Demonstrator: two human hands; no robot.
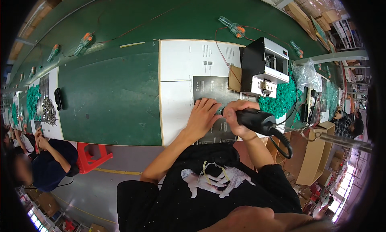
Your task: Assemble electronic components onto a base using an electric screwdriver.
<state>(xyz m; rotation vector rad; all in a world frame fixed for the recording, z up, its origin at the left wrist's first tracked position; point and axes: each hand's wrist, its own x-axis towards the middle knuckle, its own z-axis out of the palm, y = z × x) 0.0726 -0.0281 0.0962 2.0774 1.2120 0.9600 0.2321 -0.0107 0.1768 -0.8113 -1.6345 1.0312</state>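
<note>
In my right hand is a black electric screwdriver, its body lying sideways and a coiled cord trailing from its rear end. The tool's front end points left, toward my left hand. The fingers of my left hand are bent and pressed together at that tip, over a printed black-and-white sheet on the bench. A speck of teal shows between the hands; what the left fingers hold is mostly hidden. Right of my hands lies a heap of green ring-shaped parts.
A black and silver bench machine stands just beyond my right hand, beside a small brown cardboard piece. Clear plastic bags lie farther right. An open carton stands at lower right. A co-worker sits at left by a red stool.
</note>
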